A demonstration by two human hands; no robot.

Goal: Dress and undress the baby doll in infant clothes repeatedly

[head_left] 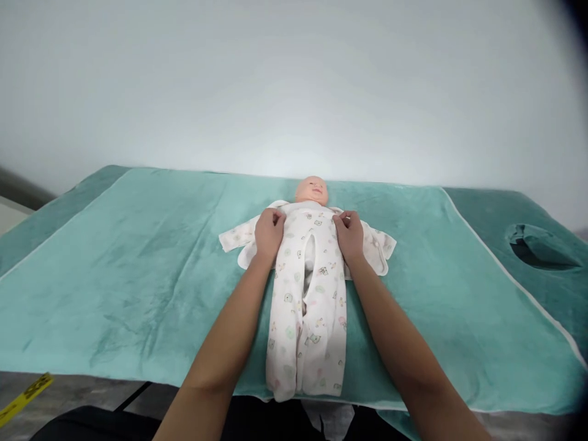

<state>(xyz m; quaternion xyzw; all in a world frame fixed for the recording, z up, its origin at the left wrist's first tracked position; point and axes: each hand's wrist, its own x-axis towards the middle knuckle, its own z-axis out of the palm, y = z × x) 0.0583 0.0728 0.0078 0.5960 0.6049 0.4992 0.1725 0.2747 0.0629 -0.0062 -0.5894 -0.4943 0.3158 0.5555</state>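
Note:
A baby doll (311,190) lies on its back, head toward the wall. Patterned white split-crotch baby pants (287,312) lie over its front from chest to feet, the slit showing in the middle. Under them a matching baby jacket (374,260) is spread, its sleeves out to both sides. My left hand (270,233) is closed in a pinch on the upper left edge of the pants. Opposite it, my right hand (348,234) pinches the upper right edge. The doll's arms and legs are hidden by cloth.
A light green cloth (138,263) covers the padded table (509,214), which has a face hole (542,250) at the right. Behind stands a pale wall (294,86). Yellow tape (25,398) shows on the floor at lower left.

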